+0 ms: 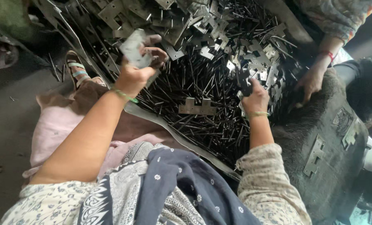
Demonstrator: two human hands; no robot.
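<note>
Left hand (136,73) is raised over the pin heap (198,121), fingers clamped on a metal hinge plate (134,48). Right hand (254,98) is down among the loose plates (256,62), fingers closed around something small. Judged step: pin fitting; alignment needed next.

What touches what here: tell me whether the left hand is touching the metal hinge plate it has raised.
Touching. The head view shows the left hand with its fingers wrapped around the hinge plate.

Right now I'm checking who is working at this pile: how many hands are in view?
3. The person's left hand holds a metal plate up; their right hand reaches into the pins; a co-worker's hand rests at the right. Others may be hidden.
</note>
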